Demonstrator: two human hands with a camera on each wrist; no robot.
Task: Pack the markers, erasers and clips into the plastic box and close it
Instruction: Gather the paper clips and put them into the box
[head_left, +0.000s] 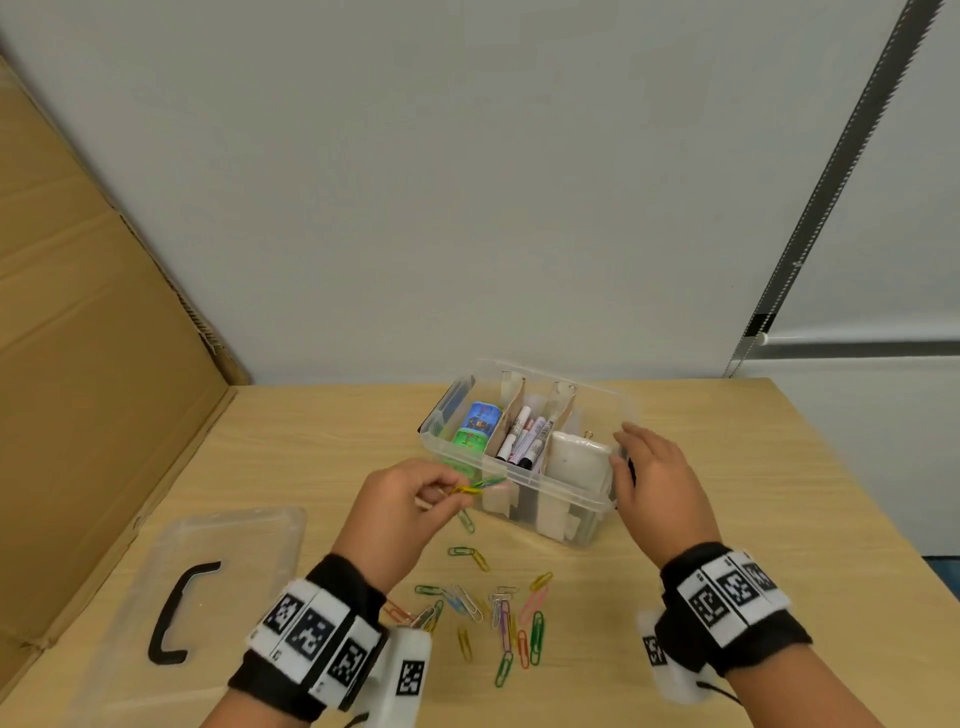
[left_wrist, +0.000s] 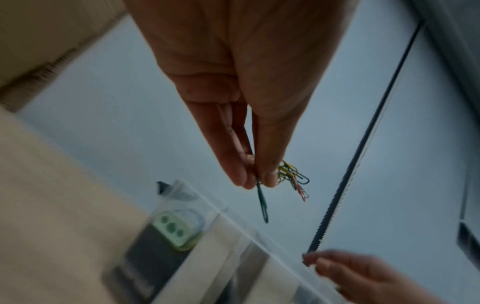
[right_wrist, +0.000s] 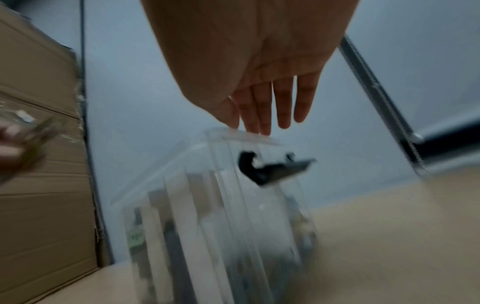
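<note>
A clear plastic box (head_left: 597, 506) stands open on the wooden table, divided by cardboard strips. It holds colourful erasers (head_left: 480, 423) at the left, markers (head_left: 524, 434) in the middle and a white block (head_left: 576, 460) at the right. My left hand (head_left: 415, 501) pinches a small bunch of coloured paper clips (head_left: 475, 486) just in front of the box's near-left rim; in the left wrist view the paper clips (left_wrist: 288, 176) dangle from the fingertips. My right hand (head_left: 649, 467), fingers straight, touches the box's right end. In the right wrist view the fingertips (right_wrist: 259, 123) rest on the box rim (right_wrist: 241, 137).
Several loose paper clips (head_left: 498, 613) lie scattered on the table between my wrists. The clear lid (head_left: 218, 577) with a black handle lies flat at the near left. A cardboard sheet (head_left: 93, 338) leans along the left side. A white wall stands behind the table.
</note>
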